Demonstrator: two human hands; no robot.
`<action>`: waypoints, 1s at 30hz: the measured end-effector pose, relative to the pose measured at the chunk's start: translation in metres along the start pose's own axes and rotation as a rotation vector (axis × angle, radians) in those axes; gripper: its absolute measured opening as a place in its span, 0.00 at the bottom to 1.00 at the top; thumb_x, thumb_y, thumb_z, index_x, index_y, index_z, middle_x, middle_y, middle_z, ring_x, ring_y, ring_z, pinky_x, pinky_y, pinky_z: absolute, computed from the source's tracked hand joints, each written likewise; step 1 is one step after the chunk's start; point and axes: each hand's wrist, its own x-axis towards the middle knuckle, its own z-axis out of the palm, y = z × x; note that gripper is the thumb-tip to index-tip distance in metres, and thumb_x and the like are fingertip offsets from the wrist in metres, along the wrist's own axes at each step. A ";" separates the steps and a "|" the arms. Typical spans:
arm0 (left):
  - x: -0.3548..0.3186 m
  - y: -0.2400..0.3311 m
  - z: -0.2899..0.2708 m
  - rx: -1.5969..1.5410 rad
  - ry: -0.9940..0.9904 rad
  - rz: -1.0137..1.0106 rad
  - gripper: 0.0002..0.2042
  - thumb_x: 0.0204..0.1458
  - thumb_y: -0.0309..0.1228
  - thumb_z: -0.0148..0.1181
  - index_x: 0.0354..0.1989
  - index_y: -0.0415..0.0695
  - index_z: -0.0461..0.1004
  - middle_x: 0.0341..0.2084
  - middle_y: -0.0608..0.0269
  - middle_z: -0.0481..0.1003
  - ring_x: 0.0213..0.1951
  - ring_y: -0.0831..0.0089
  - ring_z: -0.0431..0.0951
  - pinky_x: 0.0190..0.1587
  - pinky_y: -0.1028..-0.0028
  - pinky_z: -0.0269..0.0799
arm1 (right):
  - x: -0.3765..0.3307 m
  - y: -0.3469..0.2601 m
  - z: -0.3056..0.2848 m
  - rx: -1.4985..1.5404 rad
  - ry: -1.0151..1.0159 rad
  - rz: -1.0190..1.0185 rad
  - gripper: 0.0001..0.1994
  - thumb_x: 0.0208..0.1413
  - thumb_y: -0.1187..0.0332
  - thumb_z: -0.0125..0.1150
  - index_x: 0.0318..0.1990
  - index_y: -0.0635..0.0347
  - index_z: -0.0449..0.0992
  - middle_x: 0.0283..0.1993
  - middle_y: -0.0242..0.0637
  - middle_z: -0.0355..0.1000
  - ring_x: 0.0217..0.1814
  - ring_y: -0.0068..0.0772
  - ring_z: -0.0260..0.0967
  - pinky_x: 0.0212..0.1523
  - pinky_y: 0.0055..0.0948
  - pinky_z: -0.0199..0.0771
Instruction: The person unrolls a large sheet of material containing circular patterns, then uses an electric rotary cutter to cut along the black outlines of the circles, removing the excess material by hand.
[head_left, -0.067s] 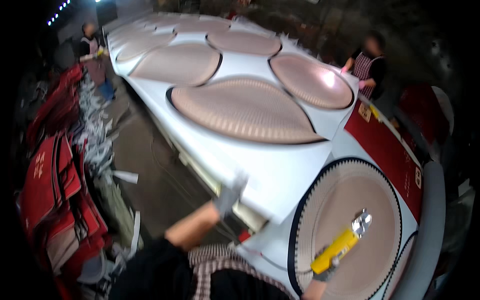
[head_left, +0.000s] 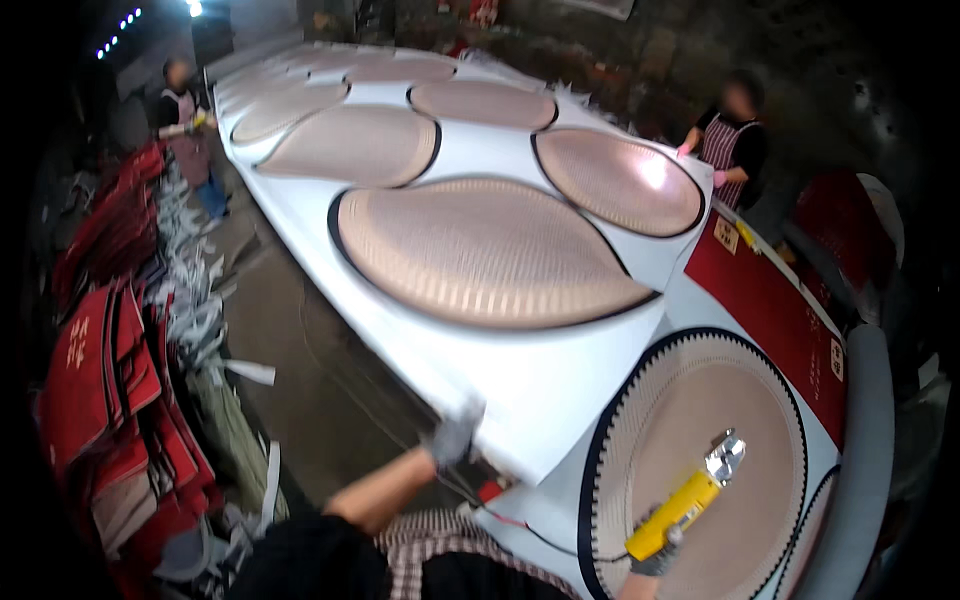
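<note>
The right hand (head_left: 655, 562), gloved, is closed round the rear of a yellow cutter (head_left: 680, 512), its metal head angled up over a beige oval (head_left: 705, 425). A firm wrist and a raised head should spare the print; the cord (head_left: 550, 543) is best kept slack and off the edge. Farther on, the left hand (head_left: 455, 438) is at the near edge of the white sheet (head_left: 520, 410), which spreads away across the table; a low, even pull probably avoids creases. Beyond, a co-worker (head_left: 738, 148) has pink-gloved hands at the sheet's right side, and another person (head_left: 182, 130) stands far left. Blur hides the left fingers, so I cannot tell whether they pinch or merely touch; the right palm is hidden, and the farthest prints fade together
</note>
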 end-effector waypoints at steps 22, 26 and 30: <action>0.063 -0.103 0.063 0.031 -0.437 -0.574 0.23 0.57 0.54 0.39 0.38 0.47 0.70 0.10 0.65 0.64 0.12 0.75 0.66 0.14 0.77 0.62 | 0.013 0.005 0.016 -0.017 0.119 -0.034 0.38 0.38 0.58 0.68 0.58 0.60 0.57 0.40 0.40 0.65 0.35 0.32 0.68 0.35 0.30 0.74; 0.041 -0.174 0.039 -0.140 -0.416 -0.644 0.28 0.57 0.58 0.37 0.30 0.43 0.72 0.16 0.62 0.72 0.14 0.75 0.71 0.17 0.77 0.69 | 0.005 0.011 0.000 -0.128 0.119 0.083 0.32 0.35 0.59 0.66 0.48 0.65 0.64 0.38 0.41 0.66 0.34 0.34 0.67 0.35 0.32 0.73; 0.035 -0.179 0.055 -0.248 -0.327 -0.748 0.24 0.58 0.54 0.40 0.40 0.43 0.72 0.21 0.60 0.76 0.21 0.73 0.77 0.20 0.75 0.71 | 0.003 0.012 0.005 -0.133 0.148 0.068 0.32 0.34 0.59 0.68 0.48 0.63 0.64 0.37 0.40 0.67 0.35 0.34 0.67 0.35 0.31 0.72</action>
